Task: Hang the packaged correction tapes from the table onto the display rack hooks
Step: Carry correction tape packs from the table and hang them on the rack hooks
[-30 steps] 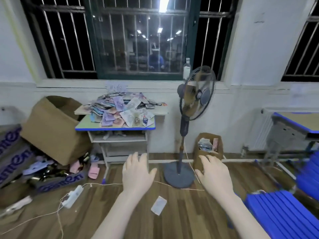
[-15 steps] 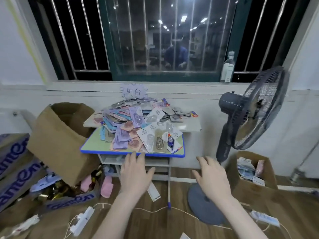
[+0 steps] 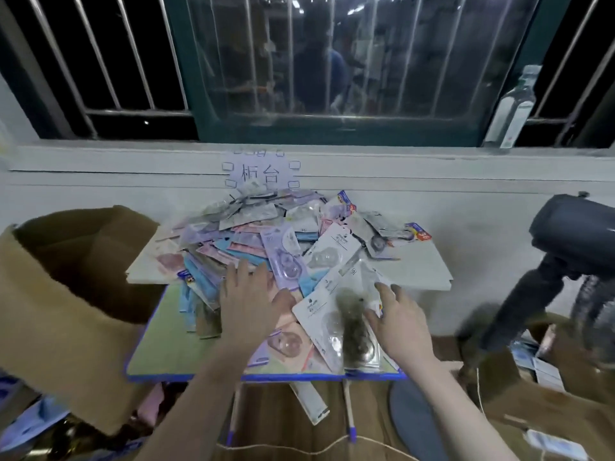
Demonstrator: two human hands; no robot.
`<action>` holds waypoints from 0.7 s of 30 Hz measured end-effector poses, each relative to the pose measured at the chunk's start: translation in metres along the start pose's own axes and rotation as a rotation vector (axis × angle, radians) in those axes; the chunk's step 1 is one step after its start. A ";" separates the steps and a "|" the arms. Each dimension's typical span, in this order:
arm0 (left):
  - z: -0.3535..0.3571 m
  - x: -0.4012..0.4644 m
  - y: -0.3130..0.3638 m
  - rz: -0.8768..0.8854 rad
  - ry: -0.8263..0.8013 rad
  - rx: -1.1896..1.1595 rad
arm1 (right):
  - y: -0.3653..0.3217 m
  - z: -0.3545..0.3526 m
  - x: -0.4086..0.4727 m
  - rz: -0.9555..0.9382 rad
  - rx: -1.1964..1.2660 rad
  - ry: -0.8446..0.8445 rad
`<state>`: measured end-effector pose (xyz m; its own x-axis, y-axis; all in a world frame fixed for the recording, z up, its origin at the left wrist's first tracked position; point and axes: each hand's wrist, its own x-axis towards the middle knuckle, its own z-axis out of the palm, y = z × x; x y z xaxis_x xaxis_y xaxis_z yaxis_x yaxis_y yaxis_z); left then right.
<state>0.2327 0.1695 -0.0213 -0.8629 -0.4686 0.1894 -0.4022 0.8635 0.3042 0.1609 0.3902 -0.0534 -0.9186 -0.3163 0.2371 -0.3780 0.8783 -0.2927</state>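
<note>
Much of the scene is smearing with motion blur: the packs nearest the front edge are showing only as grey and white shapes, and a dark blurred patch (image 3: 352,327) beside the right hand (image 3: 401,322) is too soft to identify. The fan (image 3: 562,257) at the right is being cut off by the frame edge, and the cardboard box (image 3: 66,294) at the left is hiding that corner of the tabletop (image 3: 159,347). A paper sign (image 3: 259,171) taped to the wall under the window is reading "柜台"; the printing on the packs is too small to read. The packaged correction tapes (image 3: 283,247) are lying in a loose heap across the tabletop, flat cards in purple, pink, blue and white, each with a clear bubble. The left hand (image 3: 248,302) is resting flat on the heap with straight, spread fingers, holding nothing. The right hand is hovering at the white packs near the front, fingers relaxed and spread, gripping nothing. A clear bottle (image 3: 512,108) is standing on the window ledge.
</note>
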 end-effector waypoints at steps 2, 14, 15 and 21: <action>0.011 0.033 -0.006 -0.018 -0.052 0.015 | -0.008 0.009 0.033 0.031 -0.026 -0.041; 0.106 0.148 -0.017 -0.132 -0.058 0.069 | -0.007 0.090 0.183 0.195 0.152 -0.158; 0.112 0.153 -0.018 -0.153 -0.060 0.063 | -0.007 0.094 0.190 0.208 0.184 -0.145; 0.129 0.170 -0.019 -0.121 0.030 -0.016 | -0.009 0.116 0.212 0.317 0.352 -0.070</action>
<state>0.0537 0.0972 -0.1156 -0.7987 -0.5746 0.1787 -0.4975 0.7976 0.3410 -0.0436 0.2741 -0.1084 -0.9959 -0.0865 0.0260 -0.0830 0.7642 -0.6396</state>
